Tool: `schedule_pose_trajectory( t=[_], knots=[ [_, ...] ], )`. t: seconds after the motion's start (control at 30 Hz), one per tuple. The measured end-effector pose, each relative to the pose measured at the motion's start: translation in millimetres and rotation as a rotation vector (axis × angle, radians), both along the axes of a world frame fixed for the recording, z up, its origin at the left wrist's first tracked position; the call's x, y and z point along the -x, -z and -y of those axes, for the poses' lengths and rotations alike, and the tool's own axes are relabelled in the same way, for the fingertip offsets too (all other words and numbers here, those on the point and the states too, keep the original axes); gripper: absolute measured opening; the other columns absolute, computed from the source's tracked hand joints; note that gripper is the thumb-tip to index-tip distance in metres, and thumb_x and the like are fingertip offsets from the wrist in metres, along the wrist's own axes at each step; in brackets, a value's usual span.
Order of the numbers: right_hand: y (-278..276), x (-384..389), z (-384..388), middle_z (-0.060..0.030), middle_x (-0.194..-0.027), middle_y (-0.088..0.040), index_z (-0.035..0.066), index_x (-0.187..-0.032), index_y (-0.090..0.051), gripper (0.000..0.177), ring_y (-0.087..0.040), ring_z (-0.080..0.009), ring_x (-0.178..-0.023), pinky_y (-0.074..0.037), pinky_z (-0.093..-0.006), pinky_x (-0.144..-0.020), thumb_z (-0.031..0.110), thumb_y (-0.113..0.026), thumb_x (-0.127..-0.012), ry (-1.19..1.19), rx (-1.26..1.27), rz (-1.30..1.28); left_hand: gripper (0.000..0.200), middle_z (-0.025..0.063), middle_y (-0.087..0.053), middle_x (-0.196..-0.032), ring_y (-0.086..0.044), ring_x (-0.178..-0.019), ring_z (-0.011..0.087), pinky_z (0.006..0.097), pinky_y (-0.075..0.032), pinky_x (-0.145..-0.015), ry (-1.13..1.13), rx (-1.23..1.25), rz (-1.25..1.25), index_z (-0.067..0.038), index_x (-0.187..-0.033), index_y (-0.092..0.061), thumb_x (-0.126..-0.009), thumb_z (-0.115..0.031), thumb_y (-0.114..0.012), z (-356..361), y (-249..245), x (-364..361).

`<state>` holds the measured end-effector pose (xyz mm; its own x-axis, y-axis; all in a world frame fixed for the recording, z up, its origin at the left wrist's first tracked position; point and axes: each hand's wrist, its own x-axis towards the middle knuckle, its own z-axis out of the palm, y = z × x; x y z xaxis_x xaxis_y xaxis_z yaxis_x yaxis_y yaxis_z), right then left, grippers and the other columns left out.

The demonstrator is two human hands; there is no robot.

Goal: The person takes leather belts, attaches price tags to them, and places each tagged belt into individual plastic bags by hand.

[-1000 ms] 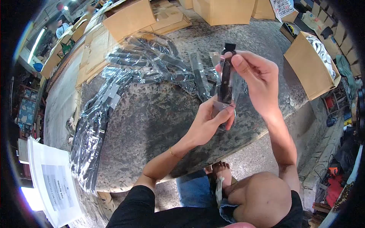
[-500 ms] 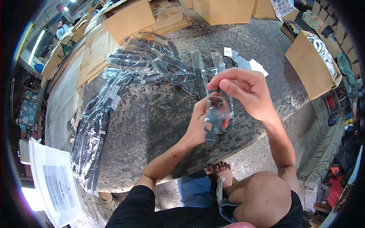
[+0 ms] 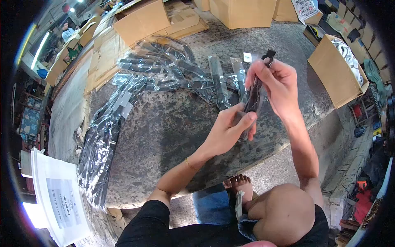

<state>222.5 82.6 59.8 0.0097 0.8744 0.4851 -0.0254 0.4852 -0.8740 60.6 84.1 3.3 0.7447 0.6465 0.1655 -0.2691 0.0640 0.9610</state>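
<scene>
A dark strip in clear plastic (image 3: pixel 254 94) is held between my two hands above the patterned table (image 3: pixel 164 136). My left hand (image 3: pixel 230 129) pinches its lower part between thumb and fingers. The fingers of my right hand (image 3: pixel 275 84) are closed round its upper end, where a black tip sticks out. Just left of my hands lie more plastic-wrapped strips (image 3: pixel 218 78), with a white tag (image 3: pixel 247 57) behind them. A long heap of wrapped dark strips (image 3: pixel 98 152) runs down the table's left side.
An open carton of white coiled material (image 3: pixel 335 70) stands at the right edge. Cardboard boxes (image 3: pixel 242 14) line the back. A white bag with printing (image 3: pixel 61 197) is at the lower left. A person (image 3: pixel 68 32) is far off at the upper left.
My right hand has risen slightly and now grips the strip's upper end. My left hand has turned, thumb on top. The dark strip shows upright between them, where clear plastic hung before.
</scene>
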Motion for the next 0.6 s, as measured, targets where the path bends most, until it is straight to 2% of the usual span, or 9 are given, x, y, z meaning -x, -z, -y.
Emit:
schedule_pose_trajectory(
  t=[0.1, 0.17, 0.3, 0.37, 0.4, 0.43, 0.5, 0.53, 0.6],
  knots=[
    [-1, 6, 1, -0.0039, -0.073, -0.063, -0.003, -0.089, -0.062, 0.021, -0.059, -0.0092, -0.070, -0.046, -0.0240, -0.062, 0.015, -0.055, -0.097, 0.088, 0.038, -0.045, 0.023, 0.0072, -0.061, -0.073, -0.059, -0.062, 0.0143, 0.0265, -0.045, -0.059, 0.015, 0.084, -0.038, 0.001, -0.095, -0.056, -0.098, -0.020, -0.047, -3, -3, 5],
    [1, 8, 1, -0.0044, -0.076, -0.063, -0.003, -0.091, -0.061, 0.021, -0.059, -0.0091, -0.070, -0.047, -0.0242, -0.064, 0.016, -0.055, -0.096, 0.025, 0.001, 0.036, 0.022, 0.0066, -0.060, -0.072, -0.058, -0.062, 0.0133, 0.0263, -0.045, -0.059, 0.010, 0.110, 0.007, 0.001, -0.092, -0.056, -0.097, -0.018, -0.047, -3, -1, 4],
    [-1, 18, 4, -0.0042, -0.079, -0.064, -0.003, -0.095, -0.061, 0.021, -0.059, -0.0086, -0.071, -0.047, -0.0244, -0.065, 0.017, -0.057, -0.096, -0.057, 0.066, 0.003, 0.018, 0.0069, -0.059, -0.072, -0.057, -0.061, 0.0133, 0.0273, -0.045, -0.059, -0.033, 0.139, 0.058, 0.002, -0.086, -0.057, -0.093, -0.010, -0.045, -4, 2, 6],
    [2, 16, 4, -0.0043, -0.081, -0.064, -0.003, -0.100, -0.061, 0.022, -0.058, -0.0076, -0.071, -0.048, -0.0248, -0.065, 0.018, -0.058, -0.095, -0.069, 0.019, 0.250, 0.016, 0.0070, -0.059, -0.073, -0.057, -0.064, 0.0134, 0.0281, -0.045, -0.060, -0.032, 0.159, 0.045, 0.002, -0.087, -0.057, -0.092, -0.009, -0.046, -7, 2, 10],
    [-1, 12, 8, -0.0032, -0.078, -0.063, -0.002, -0.102, -0.062, 0.022, -0.058, -0.0064, -0.068, -0.047, -0.0244, -0.061, 0.018, -0.059, -0.094, -0.071, 0.093, 0.345, 0.015, 0.0071, -0.059, -0.074, -0.058, -0.066, 0.0135, 0.0289, -0.046, -0.062, -0.033, 0.179, 0.033, 0.002, -0.088, -0.057, -0.092, -0.008, -0.046, -9, 2, 11],
    [-4, 10, 10, -0.0032, -0.078, -0.063, -0.002, -0.102, -0.062, 0.022, -0.058, -0.0064, -0.068, -0.047, -0.0244, -0.061, 0.018, -0.059, -0.094, -0.072, 0.094, 0.348, 0.015, 0.0071, -0.059, -0.074, -0.058, -0.066, 0.0135, 0.0289, -0.046, -0.062, -0.033, 0.179, 0.036, 0.002, -0.088, -0.057, -0.092, -0.008, -0.046, -8, 0, 10],
    [-13, 3, 16, -0.0029, -0.076, -0.063, -0.002, -0.097, -0.064, 0.021, -0.057, -0.0062, -0.062, -0.046, -0.0242, -0.056, 0.019, -0.059, -0.094, 0.009, 0.161, 0.408, 0.011, 0.0085, -0.063, -0.083, -0.061, -0.077, 0.0141, 0.0299, -0.049, -0.070, 0.019, 0.133, 0.127, 0.001, -0.095, -0.056, -0.089, -0.007, -0.054, -4, -4, 5],
    [-25, 0, 22, -0.0010, -0.070, -0.062, -0.001, -0.090, -0.065, 0.023, -0.055, -0.0056, -0.058, -0.043, -0.0230, -0.051, 0.021, -0.058, -0.095, 0.094, 0.185, 0.481, 0.011, 0.0085, -0.063, -0.083, -0.061, -0.077, 0.0141, 0.0299, -0.049, -0.070, 0.024, 0.129, 0.131, 0.001, -0.095, -0.056, -0.089, -0.007, -0.054, -3, -4, 4],
    [-35, -8, 27, 0.0006, -0.065, -0.060, 0.001, -0.086, -0.066, 0.027, -0.054, -0.0042, -0.055, -0.040, -0.0214, -0.047, 0.023, -0.056, -0.096, 0.112, 0.179, 0.250, 0.033, 0.0115, -0.065, -0.101, -0.061, -0.095, 0.0159, 0.0322, -0.047, -0.087, 0.144, -0.236, 0.027, 0.002, -0.113, -0.054, -0.084, -0.010, -0.064, -5, -1, 4]
  ],
)
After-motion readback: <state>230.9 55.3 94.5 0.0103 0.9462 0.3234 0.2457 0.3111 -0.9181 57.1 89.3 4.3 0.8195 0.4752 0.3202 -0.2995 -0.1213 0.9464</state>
